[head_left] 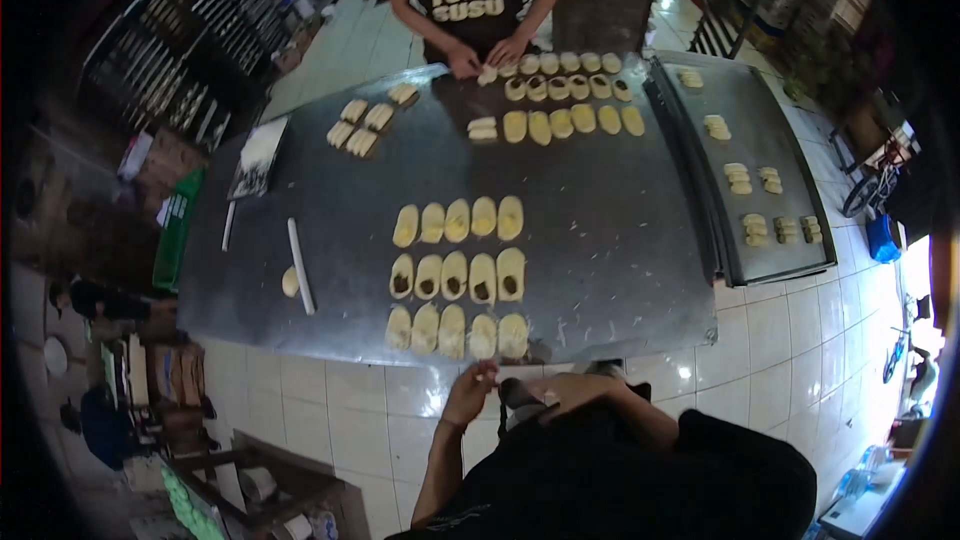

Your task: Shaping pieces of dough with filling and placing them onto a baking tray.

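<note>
My left hand (pixel 468 395) is just off the table's front edge, its fingers curled together; whatever may be in them is too small to make out. In front of my body, my right hand (pixel 570 392) lies with its fingers stretched toward the left one, next to a dark strap. Both are below the nearest row of flattened oval dough pieces (pixel 452 330). Behind that row, a second row of dough ovals (pixel 454 275) carries dark filling. Farther back, another row of dough ovals (pixel 458 219) has a pale yellow topping.
A white rolling pin (pixel 301 267) lies beside a dough ball (pixel 290 282) on the dark metal table (pixel 590 240). Across it, a co-worker's hands (pixel 490 58) handle dough by more rows. Shaped dough also sits on a tray (pixel 770 140) at right. A green crate (pixel 178 230) stands left.
</note>
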`<state>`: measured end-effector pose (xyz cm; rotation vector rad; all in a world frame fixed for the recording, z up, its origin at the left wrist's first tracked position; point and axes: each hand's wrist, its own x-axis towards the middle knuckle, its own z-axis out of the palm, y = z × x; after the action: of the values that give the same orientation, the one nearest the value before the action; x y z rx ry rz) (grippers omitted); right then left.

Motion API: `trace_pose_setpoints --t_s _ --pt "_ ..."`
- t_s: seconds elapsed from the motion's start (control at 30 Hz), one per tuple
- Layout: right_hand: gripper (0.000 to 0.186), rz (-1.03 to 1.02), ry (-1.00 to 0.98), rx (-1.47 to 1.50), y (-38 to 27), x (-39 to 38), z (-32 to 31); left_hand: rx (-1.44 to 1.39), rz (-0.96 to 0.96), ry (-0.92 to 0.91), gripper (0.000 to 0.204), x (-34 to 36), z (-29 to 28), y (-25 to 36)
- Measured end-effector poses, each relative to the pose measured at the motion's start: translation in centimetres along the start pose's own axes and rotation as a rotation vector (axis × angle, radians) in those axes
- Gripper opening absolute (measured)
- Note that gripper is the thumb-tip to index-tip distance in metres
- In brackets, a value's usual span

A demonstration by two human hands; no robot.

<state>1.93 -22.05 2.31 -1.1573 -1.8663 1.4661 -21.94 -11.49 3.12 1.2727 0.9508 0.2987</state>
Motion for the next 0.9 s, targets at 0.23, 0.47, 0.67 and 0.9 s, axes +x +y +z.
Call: trace_pose_setpoints --t_s 0.23,0.47,0.67,0.9 --pt "0.033 0.373 0.843 -0.510 -0.6 5.1 -10.2 0.056 0.384 0.141 0.031 6.4 -6.6 4.8" --pt "0.041 0.454 0.837 -0.180 3.8 8.5 -20.9 0.710 0.499 0.151 0.035 20.9 -7.4 10.8" --pt "0.071 0.674 0.984 -0.581 6.3 17.5 -24.8 0.933 0.356 0.095 0.039 33.6 -6.4 13.6" --pt "0.100 0.828 1.011 -0.487 8.0 18.2 -28.6 1.176 0.214 -0.035 0.060 39.2 -4.4 17.9"
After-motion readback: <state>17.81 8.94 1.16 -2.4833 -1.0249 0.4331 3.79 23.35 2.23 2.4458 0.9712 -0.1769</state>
